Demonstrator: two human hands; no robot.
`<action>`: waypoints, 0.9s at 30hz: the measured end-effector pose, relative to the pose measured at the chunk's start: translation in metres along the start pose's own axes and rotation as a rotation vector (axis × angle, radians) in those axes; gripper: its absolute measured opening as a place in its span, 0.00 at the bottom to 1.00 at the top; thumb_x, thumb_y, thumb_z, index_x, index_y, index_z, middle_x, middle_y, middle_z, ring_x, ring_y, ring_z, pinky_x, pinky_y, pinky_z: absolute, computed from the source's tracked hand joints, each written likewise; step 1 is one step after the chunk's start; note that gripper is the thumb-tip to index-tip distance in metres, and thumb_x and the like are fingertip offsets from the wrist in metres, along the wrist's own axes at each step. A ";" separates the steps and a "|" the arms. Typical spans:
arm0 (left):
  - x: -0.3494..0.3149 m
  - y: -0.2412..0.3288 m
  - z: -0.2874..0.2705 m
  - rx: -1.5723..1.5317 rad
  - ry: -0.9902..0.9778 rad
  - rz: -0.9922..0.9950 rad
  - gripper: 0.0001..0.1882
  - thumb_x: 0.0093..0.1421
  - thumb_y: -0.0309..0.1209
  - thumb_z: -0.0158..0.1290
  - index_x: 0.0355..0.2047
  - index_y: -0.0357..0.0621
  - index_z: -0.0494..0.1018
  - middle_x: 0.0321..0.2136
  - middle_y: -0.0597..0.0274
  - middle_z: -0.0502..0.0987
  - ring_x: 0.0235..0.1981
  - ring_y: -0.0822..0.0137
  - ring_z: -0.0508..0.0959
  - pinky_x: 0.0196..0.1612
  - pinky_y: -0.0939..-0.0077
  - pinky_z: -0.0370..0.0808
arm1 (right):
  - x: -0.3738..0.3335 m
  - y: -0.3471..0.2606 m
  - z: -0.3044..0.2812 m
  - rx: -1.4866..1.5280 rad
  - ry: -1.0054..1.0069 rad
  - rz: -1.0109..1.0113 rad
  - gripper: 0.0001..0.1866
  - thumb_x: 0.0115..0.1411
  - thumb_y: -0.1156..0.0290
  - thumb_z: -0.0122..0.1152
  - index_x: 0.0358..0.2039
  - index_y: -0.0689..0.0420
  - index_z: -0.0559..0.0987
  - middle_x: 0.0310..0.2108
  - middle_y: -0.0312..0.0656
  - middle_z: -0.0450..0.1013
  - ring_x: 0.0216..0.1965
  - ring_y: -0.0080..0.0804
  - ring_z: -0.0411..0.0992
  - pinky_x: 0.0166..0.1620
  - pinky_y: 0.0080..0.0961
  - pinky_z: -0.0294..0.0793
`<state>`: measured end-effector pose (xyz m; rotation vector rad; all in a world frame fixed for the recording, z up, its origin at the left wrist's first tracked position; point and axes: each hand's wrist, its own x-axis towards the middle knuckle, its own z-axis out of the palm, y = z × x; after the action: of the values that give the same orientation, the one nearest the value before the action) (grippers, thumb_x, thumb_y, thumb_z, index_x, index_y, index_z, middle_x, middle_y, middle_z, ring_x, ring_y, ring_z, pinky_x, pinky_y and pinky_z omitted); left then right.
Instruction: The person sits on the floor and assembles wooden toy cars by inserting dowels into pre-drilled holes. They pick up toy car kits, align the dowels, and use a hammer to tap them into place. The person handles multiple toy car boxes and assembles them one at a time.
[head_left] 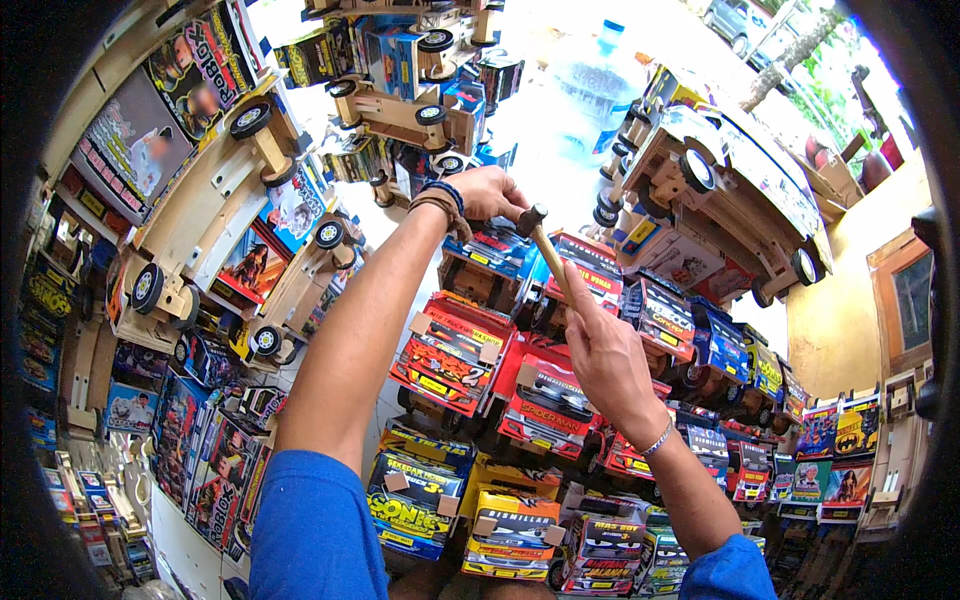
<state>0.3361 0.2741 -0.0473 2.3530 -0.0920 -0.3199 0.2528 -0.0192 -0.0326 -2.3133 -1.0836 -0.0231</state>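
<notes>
My right hand [612, 352] grips a small hammer [553, 257] by its wooden handle, index finger stretched along it. The dark hammer head is right beside the fingertips of my left hand [484, 194]. That hand reaches forward with its fingers pinched together over a blue toy truck [497, 250]; anything between them is too small to make out. Below my hands stand a red toy truck [450, 360] and another red toy truck [547, 405], both with small wooden tabs on their fronts. A toy truck with red front panels [585, 270] sits just behind the hammer handle.
Rows of toy trucks surround me, including a yellow one [513, 525] near my knees. Larger wooden toy trucks lie tipped, wheels showing, at left [205, 240] and right [715, 190]. A big clear water bottle [592, 95] stands at the back, near a yellow wall [835, 330].
</notes>
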 end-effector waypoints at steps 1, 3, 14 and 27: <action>0.000 0.000 0.000 -0.003 0.001 -0.010 0.18 0.59 0.43 0.62 0.42 0.42 0.83 0.29 0.65 0.82 0.29 0.72 0.75 0.37 0.73 0.73 | 0.000 0.000 0.001 -0.013 0.001 -0.002 0.33 0.65 0.74 0.53 0.69 0.55 0.58 0.24 0.55 0.73 0.27 0.52 0.74 0.32 0.48 0.72; 0.001 0.000 0.001 -0.015 0.010 -0.017 0.17 0.58 0.42 0.63 0.41 0.43 0.83 0.28 0.65 0.81 0.29 0.72 0.74 0.37 0.73 0.73 | 0.001 0.000 0.003 -0.035 0.019 -0.026 0.33 0.65 0.74 0.53 0.70 0.55 0.57 0.24 0.54 0.73 0.26 0.51 0.74 0.31 0.48 0.72; 0.001 0.002 0.001 0.034 0.023 -0.040 0.15 0.57 0.40 0.64 0.39 0.45 0.83 0.25 0.67 0.79 0.28 0.74 0.72 0.35 0.74 0.72 | 0.004 -0.003 0.008 -0.102 0.070 -0.030 0.32 0.65 0.74 0.53 0.69 0.56 0.58 0.24 0.51 0.71 0.24 0.48 0.73 0.30 0.46 0.72; 0.002 0.005 0.003 -0.013 -0.003 -0.077 0.17 0.56 0.42 0.65 0.41 0.46 0.84 0.27 0.67 0.81 0.29 0.73 0.74 0.36 0.73 0.72 | 0.001 -0.003 0.007 -0.089 0.044 -0.036 0.33 0.65 0.74 0.53 0.70 0.55 0.57 0.25 0.52 0.73 0.25 0.49 0.74 0.30 0.47 0.73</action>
<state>0.3375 0.2685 -0.0461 2.3471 -0.0005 -0.3602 0.2498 -0.0128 -0.0365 -2.3605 -1.1221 -0.1385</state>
